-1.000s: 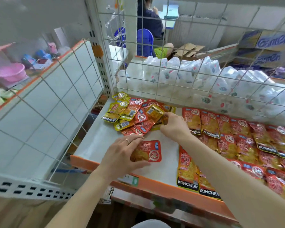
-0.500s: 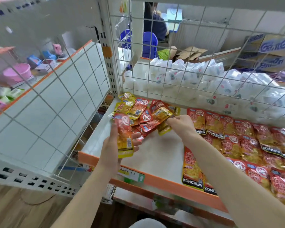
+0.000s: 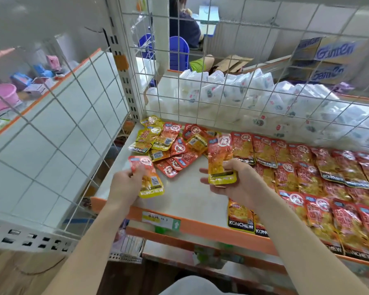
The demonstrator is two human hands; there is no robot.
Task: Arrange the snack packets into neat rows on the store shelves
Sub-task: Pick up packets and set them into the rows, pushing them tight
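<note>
L grip (image 3: pixel 125 185) pinches L pkt (image 3: pixel 147 177), long axis tilted, label end toward me, over the shelf (image 3: pixel 185 194) front-left. Loose pile (image 3: pixel 170 143) lies just beyond, toward the back. R grip (image 3: pixel 241 185) is curled round R pkt (image 3: pixel 219 160), held upright. Neat rows (image 3: pixel 307 167) start just right of it, so R is nearer; I'd guess R pkt goes down first, long axis front-to-back.
</note>
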